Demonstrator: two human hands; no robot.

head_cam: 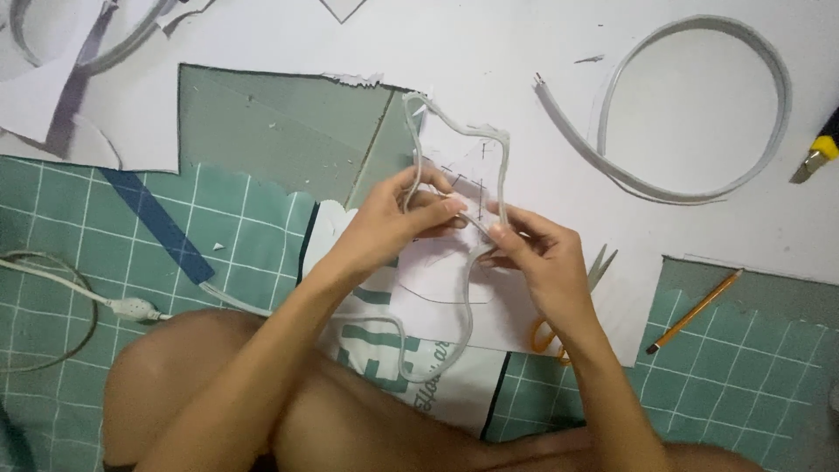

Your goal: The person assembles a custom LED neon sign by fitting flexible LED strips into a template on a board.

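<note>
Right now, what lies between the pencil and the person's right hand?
In the head view, orange-handled scissors lie on white paper between the pencil and the right hand.

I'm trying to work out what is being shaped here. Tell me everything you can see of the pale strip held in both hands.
The pale strip is a thin, translucent whitish band, flexible like silicone or plastic tubing. It is bent into a wavy, lobed outline, with a loose tail curling down toward the knees. It is held just above white paper bearing drawn lines. The left hand pinches it on one side, the right hand on the other.
</note>
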